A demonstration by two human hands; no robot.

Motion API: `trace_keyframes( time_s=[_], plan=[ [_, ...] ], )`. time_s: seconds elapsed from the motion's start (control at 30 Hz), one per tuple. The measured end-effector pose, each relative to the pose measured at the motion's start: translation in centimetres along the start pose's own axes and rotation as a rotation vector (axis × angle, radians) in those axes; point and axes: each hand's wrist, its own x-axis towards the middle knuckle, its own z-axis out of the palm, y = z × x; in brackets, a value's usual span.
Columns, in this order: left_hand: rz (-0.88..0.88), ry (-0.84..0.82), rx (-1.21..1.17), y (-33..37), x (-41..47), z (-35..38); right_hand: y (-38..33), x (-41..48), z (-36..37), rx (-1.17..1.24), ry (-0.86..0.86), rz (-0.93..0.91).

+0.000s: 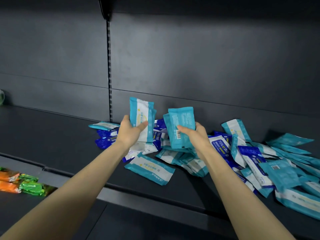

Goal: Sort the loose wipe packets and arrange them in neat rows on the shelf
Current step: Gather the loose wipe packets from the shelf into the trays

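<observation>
A loose heap of wipe packets (256, 158) lies on the dark shelf (57, 142), some teal and white, some dark blue. My left hand (129, 131) grips a small upright stack of teal-and-white packets (142, 116) above the heap's left end. My right hand (195, 135) holds another stack of teal packets (181, 126), back side with barcode facing me. One teal-and-white packet (150, 168) lies alone near the front of the shelf. Dark blue packets (107, 137) lie behind my left wrist.
The shelf's left half is bare. A slotted upright (109, 70) runs up the back panel. Orange and green packets (22, 183) sit on the lower shelf at left. A pale round object (1, 97) shows at the far left edge.
</observation>
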Motion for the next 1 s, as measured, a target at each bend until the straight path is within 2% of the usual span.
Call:
trace_keyframes(
  time_s=[0.13,0.27,0.43,0.63,0.83,1.0],
  plan=[
    [-0.021,-0.056,-0.209,0.7,-2.7,-3.1,-1.7,-4.1,1.1,0.085,-0.038,-0.023],
    [-0.019,-0.143,-0.284,0.9,-6.3,-7.1,-2.5,-9.6,3.0,0.103,-0.077,-0.048],
    [-0.018,-0.298,-0.154,-0.3,-10.4,-14.3,-1.8,-16.5,7.0,0.093,-0.03,-0.02],
    [-0.112,-0.468,-0.015,-3.7,-14.3,-22.3,1.6,-24.0,12.3,0.077,-0.037,0.123],
    [-0.338,-0.735,0.181,-11.4,-17.0,-27.2,9.1,-28.2,15.4,-0.064,-0.163,0.356],
    [-0.489,-0.851,0.35,-20.5,-18.9,-28.4,18.2,-29.8,17.3,-0.201,-0.304,0.595]
  ],
)
